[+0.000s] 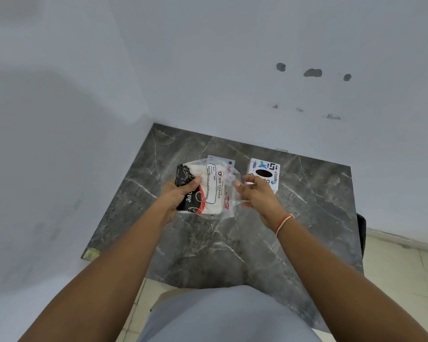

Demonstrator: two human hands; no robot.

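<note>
A clear plastic pack of tissues [214, 187], printed black, red and white, lies over the middle of the dark marble table [232, 248]. My left hand [181, 196] grips the pack's left side, thumb on top. My right hand [257, 193] is at the pack's right edge, its thumb and fingers at the loose clear plastic; whether they pinch it is unclear. A white tissue box [264, 172] with a black oval opening and printed stickers stands just behind my right hand.
The table sits in a corner between two pale walls [208, 70]. Its right edge drops to a tiled floor [403, 272]. A dark object [361, 230] pokes out at the table's right side. My grey clothing [220, 317] fills the bottom of the view.
</note>
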